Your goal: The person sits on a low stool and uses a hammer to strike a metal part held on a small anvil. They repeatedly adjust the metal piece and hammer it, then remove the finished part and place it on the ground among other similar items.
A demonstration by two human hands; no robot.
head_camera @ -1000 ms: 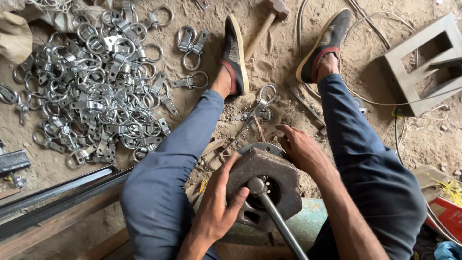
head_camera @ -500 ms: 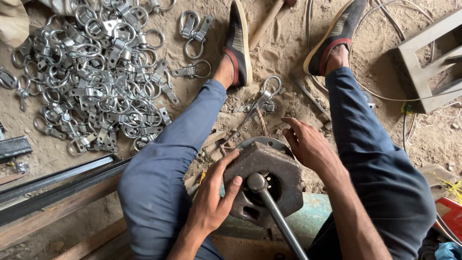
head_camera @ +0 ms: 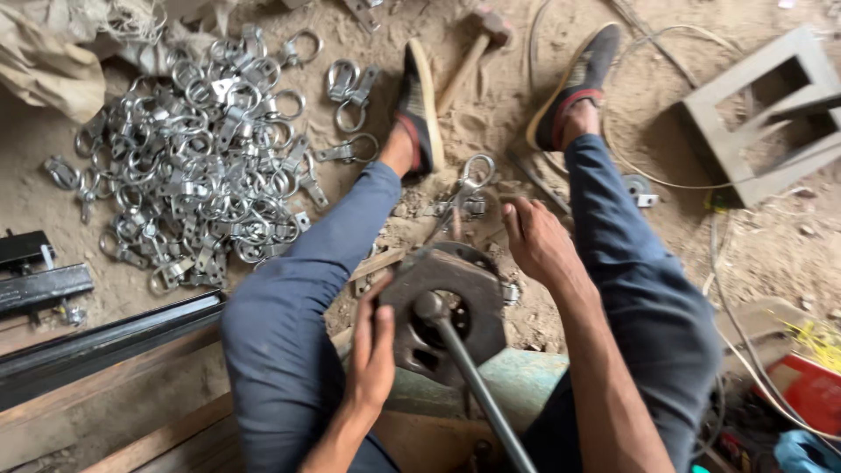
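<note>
The round metal press (head_camera: pixel 442 311) stands between the person's knees on a green base (head_camera: pixel 517 377), with a long steel lever (head_camera: pixel 477 385) rising from its middle toward the camera. The left hand (head_camera: pixel 372 350) lies flat against the press's left rim, fingers together and extended, gripping nothing. The right hand (head_camera: pixel 536 241) hovers just beyond the press's upper right edge, palm down, fingers loosely spread; it holds nothing that shows. A single ring clip (head_camera: pixel 471 180) lies on the sand just ahead of the press, between the two feet.

Both legs in blue trousers stretch out over the sandy floor (head_camera: pixel 491 105), ending in dark shoes, the left shoe (head_camera: pixel 419 109) and the right shoe (head_camera: pixel 578 83). A big heap of silver ring clips (head_camera: pixel 201 166) spreads to the left of the left leg. A wooden-handled hammer (head_camera: pixel 469 57) lies between the shoes, further out. A grey square metal frame (head_camera: pixel 758 114) sits at the far right, with thin wire (head_camera: pixel 639 171) looping near it. Dark steel bars (head_camera: pixel 96 337) lie at the lower left.
</note>
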